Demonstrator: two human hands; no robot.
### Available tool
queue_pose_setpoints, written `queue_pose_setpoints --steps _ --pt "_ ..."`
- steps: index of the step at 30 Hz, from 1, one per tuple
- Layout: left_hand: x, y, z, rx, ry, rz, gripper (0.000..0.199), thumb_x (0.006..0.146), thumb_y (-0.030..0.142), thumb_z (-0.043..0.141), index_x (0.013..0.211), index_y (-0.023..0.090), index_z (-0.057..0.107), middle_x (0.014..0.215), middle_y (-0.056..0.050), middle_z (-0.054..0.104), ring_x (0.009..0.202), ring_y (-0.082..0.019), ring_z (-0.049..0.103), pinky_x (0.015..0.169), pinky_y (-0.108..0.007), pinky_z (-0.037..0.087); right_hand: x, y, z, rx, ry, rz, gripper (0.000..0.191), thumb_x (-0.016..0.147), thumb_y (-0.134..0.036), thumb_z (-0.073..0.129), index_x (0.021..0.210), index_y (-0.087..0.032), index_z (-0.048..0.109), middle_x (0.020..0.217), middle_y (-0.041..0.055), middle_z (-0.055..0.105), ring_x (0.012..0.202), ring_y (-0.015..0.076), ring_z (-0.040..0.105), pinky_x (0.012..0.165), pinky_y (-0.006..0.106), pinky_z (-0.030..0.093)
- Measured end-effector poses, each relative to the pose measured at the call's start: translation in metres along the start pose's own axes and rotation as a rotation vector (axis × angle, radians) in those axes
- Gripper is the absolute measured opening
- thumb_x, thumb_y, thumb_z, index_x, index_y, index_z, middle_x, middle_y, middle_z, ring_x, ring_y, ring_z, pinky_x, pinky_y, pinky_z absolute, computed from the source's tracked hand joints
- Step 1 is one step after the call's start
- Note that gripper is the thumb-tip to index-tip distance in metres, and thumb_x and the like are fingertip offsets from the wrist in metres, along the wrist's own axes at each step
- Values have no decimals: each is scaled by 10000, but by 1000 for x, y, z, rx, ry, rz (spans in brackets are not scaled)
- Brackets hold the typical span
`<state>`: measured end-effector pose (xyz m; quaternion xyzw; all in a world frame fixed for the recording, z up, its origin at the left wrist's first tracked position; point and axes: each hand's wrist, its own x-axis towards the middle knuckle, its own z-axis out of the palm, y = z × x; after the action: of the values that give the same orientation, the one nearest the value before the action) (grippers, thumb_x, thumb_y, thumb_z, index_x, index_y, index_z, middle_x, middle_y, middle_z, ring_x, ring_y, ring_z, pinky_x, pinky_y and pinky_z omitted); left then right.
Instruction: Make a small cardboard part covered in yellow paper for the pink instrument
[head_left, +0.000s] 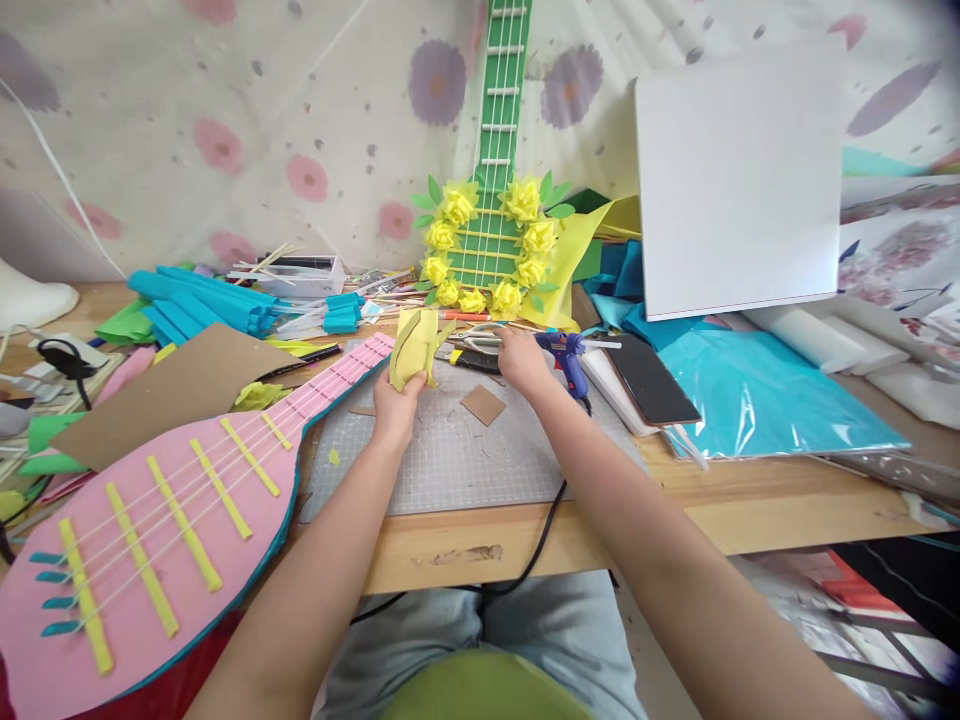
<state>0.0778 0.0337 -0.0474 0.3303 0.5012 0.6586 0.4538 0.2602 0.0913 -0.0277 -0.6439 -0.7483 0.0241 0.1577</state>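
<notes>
My left hand (399,400) is closed round yellow paper pieces (412,350), raised over the left part of the grey cutting mat (450,470). Beyond the mat's middle, my right hand (523,358) reaches to the handles of a pair of scissors (480,340); its fingers look bent, and their grip is too small to make out. Just right of that hand lies a blue glue gun (568,360). A black and yellow cutter (475,361) rests near the scissors. On the mat is a small brown cardboard square (482,405).
A pink paper instrument (165,510) fills the left front. At the back stands a green instrument (491,235) with yellow flowers. A black phone-like slab (651,378), blue wrapped paper (765,390) and a white board (739,180) are on the right.
</notes>
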Motion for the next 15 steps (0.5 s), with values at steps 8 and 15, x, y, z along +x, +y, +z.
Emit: queue_pose_setpoints --steps 8,15 --pt "8 -8 -12 126 34 141 313 559 255 710 835 170 590 890 -61 661 826 -182 631 730 -290 500 43 -17 0 -170 -208 -14 251 752 -55 494 936 -90 661 970 216 646 951 289 577 801 367 403" --pt "2 1 -6 -93 38 26 370 531 229 717 864 158 571 926 -68 649 780 -155 627 721 -286 507 38 -17 -15 -312 -150 -68 271 722 -82 511 961 -87 640 1033 212 614 976 295 550 779 370 407"
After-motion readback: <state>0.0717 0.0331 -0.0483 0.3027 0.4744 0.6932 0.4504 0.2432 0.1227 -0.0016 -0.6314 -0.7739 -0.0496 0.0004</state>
